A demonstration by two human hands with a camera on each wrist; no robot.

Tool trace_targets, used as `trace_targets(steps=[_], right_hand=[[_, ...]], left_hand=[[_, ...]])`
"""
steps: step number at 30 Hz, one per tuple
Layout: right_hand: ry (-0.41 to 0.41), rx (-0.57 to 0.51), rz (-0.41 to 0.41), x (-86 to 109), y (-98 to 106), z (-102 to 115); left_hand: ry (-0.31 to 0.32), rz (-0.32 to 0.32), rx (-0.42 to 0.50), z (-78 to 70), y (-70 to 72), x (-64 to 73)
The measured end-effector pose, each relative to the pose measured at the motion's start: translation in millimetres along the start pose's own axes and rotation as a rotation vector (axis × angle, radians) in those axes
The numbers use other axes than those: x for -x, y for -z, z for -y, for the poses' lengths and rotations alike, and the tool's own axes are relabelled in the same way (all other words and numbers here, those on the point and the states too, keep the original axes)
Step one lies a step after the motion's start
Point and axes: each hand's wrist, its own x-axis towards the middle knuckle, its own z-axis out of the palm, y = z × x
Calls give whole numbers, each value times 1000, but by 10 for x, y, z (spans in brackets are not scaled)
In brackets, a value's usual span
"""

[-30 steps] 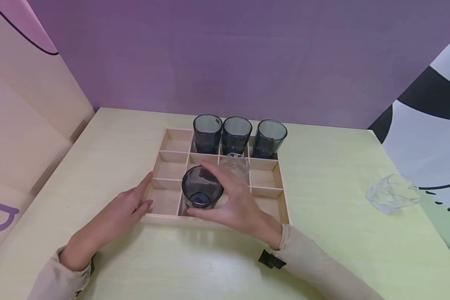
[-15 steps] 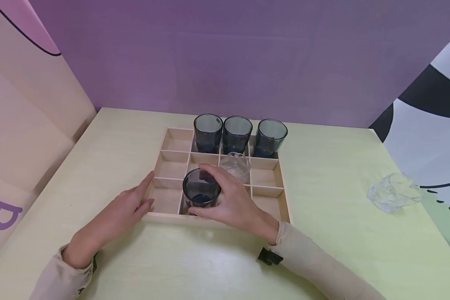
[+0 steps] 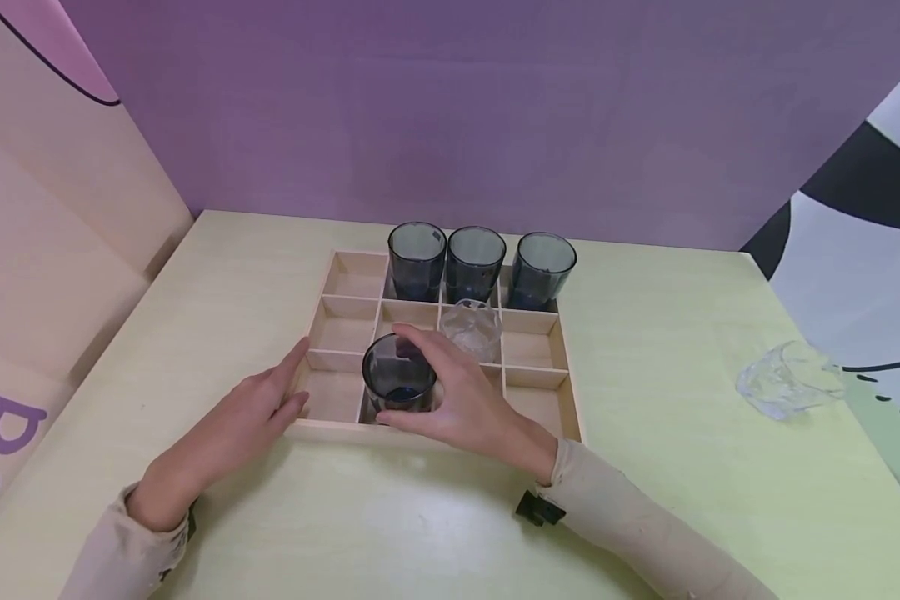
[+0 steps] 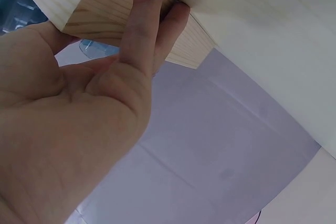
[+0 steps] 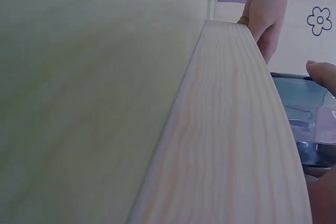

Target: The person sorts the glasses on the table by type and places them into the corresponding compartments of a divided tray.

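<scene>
My right hand (image 3: 465, 396) holds a dark grey tumbler (image 3: 390, 379) near its rim, thumb in front and fingers behind. Upright, it sits low in the front middle compartment of a wooden divided box (image 3: 330, 431). My left hand (image 3: 232, 421) rests against the box's left side, near the front corner. In the left wrist view its fingers (image 4: 140, 35) lie straight along the wooden wall. Dark tumblers fill three back compartments: one left (image 3: 416, 271), one in the middle (image 3: 475, 271), and a slightly tilted one right (image 3: 537, 275). A clear faceted glass (image 3: 471, 332) occupies the middle row.
Another clear faceted glass (image 3: 787, 382) stands apart on the pale table (image 3: 667, 333), far to the right. A purple wall (image 3: 480, 125) rises behind the table, with printed panels on both sides. The box's front wall (image 5: 220, 124) runs beneath my right wrist.
The dark tumbler in my right hand has sunk slightly lower into the front compartment. My left hand keeps its place against the box, and the head view shifts a little.
</scene>
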Motion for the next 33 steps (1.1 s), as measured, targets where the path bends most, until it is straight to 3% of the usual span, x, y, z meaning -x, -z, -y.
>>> trace_targets(steps=[17,27,33], right_hand=[[27,-2,20,0,19,-15],[36,54,-6,67,223,118],[109,112,-78,177,381,126]], left_hand=[[-3,-2,-6,-13,-14,-12],[-22,-8,-17,15,-48,-21],[-14,-3,-15,17,-32,-9]])
